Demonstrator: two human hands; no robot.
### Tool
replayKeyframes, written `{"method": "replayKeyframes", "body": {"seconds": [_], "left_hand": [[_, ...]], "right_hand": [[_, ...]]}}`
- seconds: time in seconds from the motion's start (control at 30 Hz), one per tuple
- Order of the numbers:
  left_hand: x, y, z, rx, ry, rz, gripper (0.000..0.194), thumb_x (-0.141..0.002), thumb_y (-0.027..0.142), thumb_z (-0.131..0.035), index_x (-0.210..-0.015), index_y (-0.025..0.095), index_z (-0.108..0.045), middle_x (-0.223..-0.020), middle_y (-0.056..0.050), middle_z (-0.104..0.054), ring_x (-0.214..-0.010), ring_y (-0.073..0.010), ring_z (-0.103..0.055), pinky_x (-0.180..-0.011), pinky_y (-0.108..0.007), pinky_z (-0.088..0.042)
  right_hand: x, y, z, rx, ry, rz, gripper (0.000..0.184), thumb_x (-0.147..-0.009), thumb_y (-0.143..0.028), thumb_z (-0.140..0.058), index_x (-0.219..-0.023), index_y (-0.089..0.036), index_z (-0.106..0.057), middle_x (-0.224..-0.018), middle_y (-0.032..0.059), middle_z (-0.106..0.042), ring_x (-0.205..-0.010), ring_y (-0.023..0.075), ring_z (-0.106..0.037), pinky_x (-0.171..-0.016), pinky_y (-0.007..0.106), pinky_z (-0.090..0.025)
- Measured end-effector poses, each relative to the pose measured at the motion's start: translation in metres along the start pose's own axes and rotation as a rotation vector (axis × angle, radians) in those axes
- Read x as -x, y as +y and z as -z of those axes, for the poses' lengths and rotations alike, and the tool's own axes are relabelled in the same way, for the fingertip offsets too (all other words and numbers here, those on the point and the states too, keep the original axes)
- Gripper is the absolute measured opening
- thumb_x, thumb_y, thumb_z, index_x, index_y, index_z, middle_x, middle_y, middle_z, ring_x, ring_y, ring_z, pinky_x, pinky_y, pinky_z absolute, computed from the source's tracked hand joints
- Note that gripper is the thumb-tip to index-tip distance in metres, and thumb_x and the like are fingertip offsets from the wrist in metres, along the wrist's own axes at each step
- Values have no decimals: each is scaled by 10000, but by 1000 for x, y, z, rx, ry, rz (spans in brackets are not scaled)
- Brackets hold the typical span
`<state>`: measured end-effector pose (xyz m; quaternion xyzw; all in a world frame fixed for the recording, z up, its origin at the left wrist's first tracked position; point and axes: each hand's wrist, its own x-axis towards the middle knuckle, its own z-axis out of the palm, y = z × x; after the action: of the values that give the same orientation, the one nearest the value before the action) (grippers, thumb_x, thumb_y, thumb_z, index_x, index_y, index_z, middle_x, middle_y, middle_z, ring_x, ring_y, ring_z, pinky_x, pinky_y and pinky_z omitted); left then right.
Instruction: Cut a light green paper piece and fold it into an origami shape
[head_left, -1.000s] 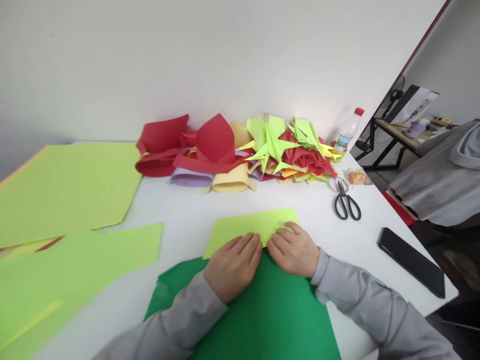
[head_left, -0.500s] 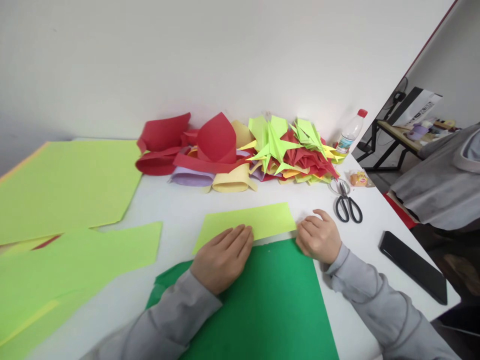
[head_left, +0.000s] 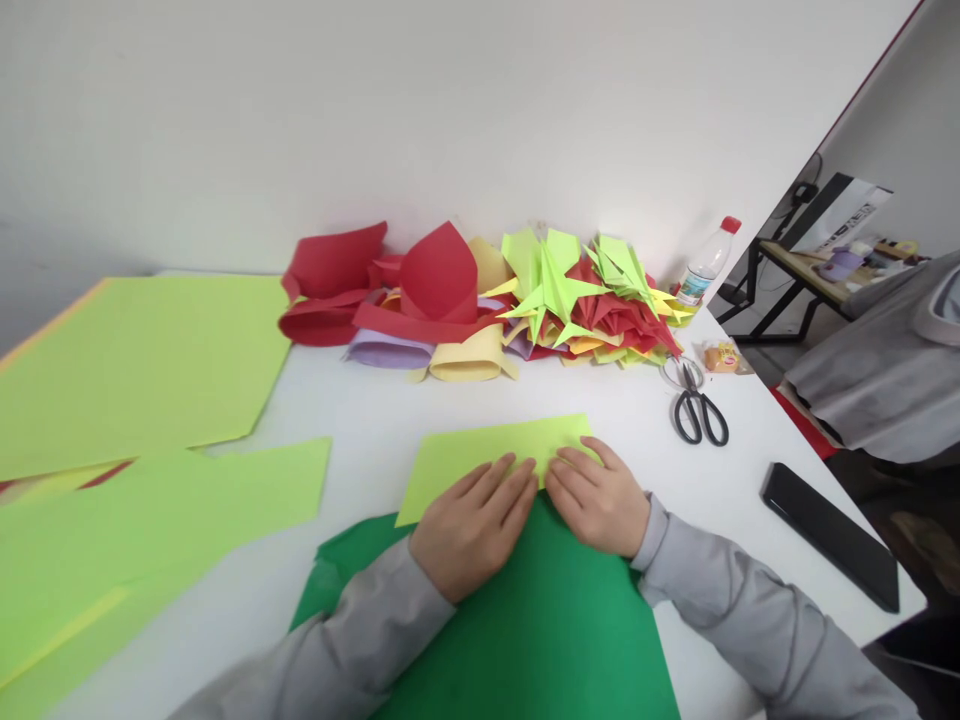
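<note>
A yellow-green strip of paper (head_left: 480,440) lies across the far edge of a green sheet (head_left: 555,620) in front of me. My left hand (head_left: 476,525) rests flat on the strip's near edge, fingers stretched out and side by side. Close beside it, my right hand (head_left: 596,495) has its fingertips laid on the same edge, the fingers extended and slightly bent. Only a small gap separates the fingertips of both hands. The thumbs are hidden, and part of the strip's near edge is covered by the fingers.
Large yellow-green sheets (head_left: 150,370) lie at the left. Along the wall sit red paper shapes (head_left: 439,275) and folded paper stars (head_left: 551,290), with a plastic bottle (head_left: 705,265). Scissors (head_left: 697,412), a wrapped snack (head_left: 724,357) and a black phone (head_left: 829,535) are at the right.
My right hand has moved left from the strip's right end to beside my left hand, its curled fingers now extended on the paper. My left hand stays on the strip.
</note>
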<state>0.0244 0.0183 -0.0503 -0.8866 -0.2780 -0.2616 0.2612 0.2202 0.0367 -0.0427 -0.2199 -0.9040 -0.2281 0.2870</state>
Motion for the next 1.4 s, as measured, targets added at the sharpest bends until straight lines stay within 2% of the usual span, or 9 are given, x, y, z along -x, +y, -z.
{"method": "replayKeyframes", "body": {"seconds": [0.13, 0.33, 0.5, 0.77, 1.17, 1.4], "left_hand": [[0, 5, -1, 45, 23, -25, 277, -886, 74, -406, -932, 83, -679, -1022, -141, -726, -952, -274, -674, -784, -394, -556], [-5, 5, 1, 31, 45, 8, 185, -877, 110, -504, -867, 103, -689, -1015, -106, -735, -938, -296, -678, -759, -415, -551], [-5, -6, 5, 5, 83, 32, 105, -847, 102, -580, -803, 106, -676, -976, -76, -748, -892, -285, -691, -733, -404, -556], [8, -30, 7, -81, 46, 40, 143, -878, 127, -543, -809, 114, -668, -1010, -97, -741, -892, -283, -694, -735, -405, -558], [11, -48, 7, -175, 100, 80, 44, -829, 118, -617, -846, 117, -657, -989, -100, -745, -866, -269, -702, -726, -385, -558], [16, -53, 8, -187, 117, 101, 57, -812, 123, -639, -868, 131, -650, -985, -85, -748, -852, -254, -707, -729, -373, -561]], "right_hand": [[0, -4, 2, -8, 36, 24, 224, -875, -78, -449, -823, -84, -667, -836, 99, -697, -901, 222, -620, -922, 420, -467], [1, -3, 5, 1, 6, 8, 206, -882, -96, -468, -812, -98, -661, -820, 82, -687, -894, 224, -619, -927, 435, -450], [6, 7, 9, 50, 13, -23, 188, -896, -101, -472, -839, -108, -651, -865, 79, -692, -927, 220, -616, -949, 439, -412], [16, 29, 12, 118, 19, -151, 173, -875, -74, -482, -872, -137, -643, -933, 56, -718, -961, 218, -612, -948, 442, -381], [17, 34, 12, 128, 25, -177, 204, -825, -51, -481, -922, -144, -635, -947, 54, -723, -957, 224, -607, -940, 435, -365], [16, 35, 14, 126, 26, -185, 205, -819, -53, -492, -933, -146, -634, -947, 49, -726, -946, 223, -607, -938, 431, -361]]}}
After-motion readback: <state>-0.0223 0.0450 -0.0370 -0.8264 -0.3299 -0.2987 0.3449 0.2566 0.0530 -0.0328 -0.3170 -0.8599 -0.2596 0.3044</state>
